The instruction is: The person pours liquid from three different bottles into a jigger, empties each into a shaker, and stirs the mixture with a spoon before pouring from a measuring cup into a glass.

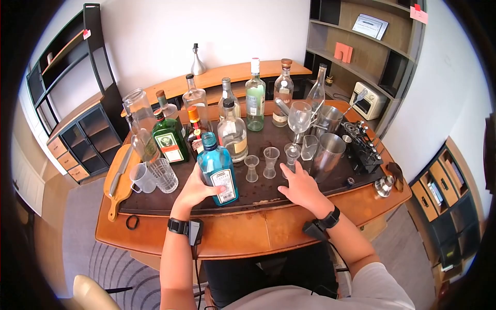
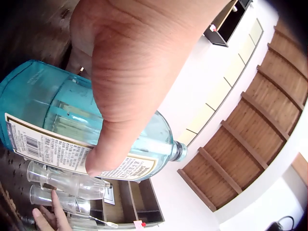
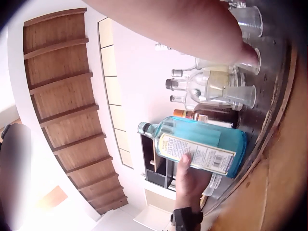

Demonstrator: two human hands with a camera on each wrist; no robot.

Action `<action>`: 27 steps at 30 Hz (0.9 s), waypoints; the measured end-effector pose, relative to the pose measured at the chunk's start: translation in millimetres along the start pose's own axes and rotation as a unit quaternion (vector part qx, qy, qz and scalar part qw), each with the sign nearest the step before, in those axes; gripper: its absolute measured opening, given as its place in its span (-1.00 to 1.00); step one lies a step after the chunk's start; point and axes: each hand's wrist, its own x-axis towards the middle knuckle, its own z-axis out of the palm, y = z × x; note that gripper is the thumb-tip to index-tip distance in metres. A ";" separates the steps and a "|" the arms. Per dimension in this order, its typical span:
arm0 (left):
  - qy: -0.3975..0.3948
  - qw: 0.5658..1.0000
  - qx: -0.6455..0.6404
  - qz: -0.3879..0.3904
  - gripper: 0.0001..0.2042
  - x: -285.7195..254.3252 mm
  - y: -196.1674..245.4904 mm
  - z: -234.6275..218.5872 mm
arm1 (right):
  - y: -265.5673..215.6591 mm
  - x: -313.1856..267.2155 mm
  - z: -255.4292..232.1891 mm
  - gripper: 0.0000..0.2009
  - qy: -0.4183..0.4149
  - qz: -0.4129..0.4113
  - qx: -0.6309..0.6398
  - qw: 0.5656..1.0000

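My left hand (image 1: pixel 195 190) grips a blue glass bottle (image 1: pixel 217 168) round its body, thumb across the white label. The bottle stands nearly upright at the front of the dark mat, its neck uncapped. In the right wrist view, the same bottle (image 3: pixel 202 144) shows the label and the left thumb over it. My right hand (image 1: pixel 304 190) reaches over the mat with fingers spread, fingertips right at an hourglass-shaped clear cup (image 1: pixel 291 153). Two similar cups, one in the middle (image 1: pixel 270 162) and one further left (image 1: pixel 251 168), stand between the hands. Behind the right fingers rises a stemmed glass (image 1: pixel 299 118).
Behind the blue bottle stand several bottles, including a green one (image 1: pixel 169 138) and a clear one (image 1: pixel 233 135). A metal shaker tin (image 1: pixel 328 155) and a black rack (image 1: pixel 361 150) are at right. At left, a knife (image 1: pixel 120 170) lies on a wooden board (image 1: pixel 112 199) beside two glass mugs (image 1: pixel 164 176).
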 end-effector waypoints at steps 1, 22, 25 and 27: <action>0.000 1.000 0.000 -0.005 -0.01 -0.5 -0.2 -0.2 | 4.8 3.7 5.1 -0.27 0.012 -0.004 0.009 1.000; 0.267 0.878 0.335 0.211 -0.15 -5.2 10.6 27.2 | -38.9 -1.6 -3.5 -0.56 0.071 -0.277 0.254 0.924; 0.274 0.813 0.445 0.258 -0.15 -7.0 7.9 25.9 | -36.1 -2.2 1.3 -0.59 0.042 -0.257 0.275 0.926; 0.274 0.771 0.494 0.295 -0.15 -5.6 8.9 26.7 | -33.6 -1.9 3.5 -0.59 0.056 -0.270 0.271 0.922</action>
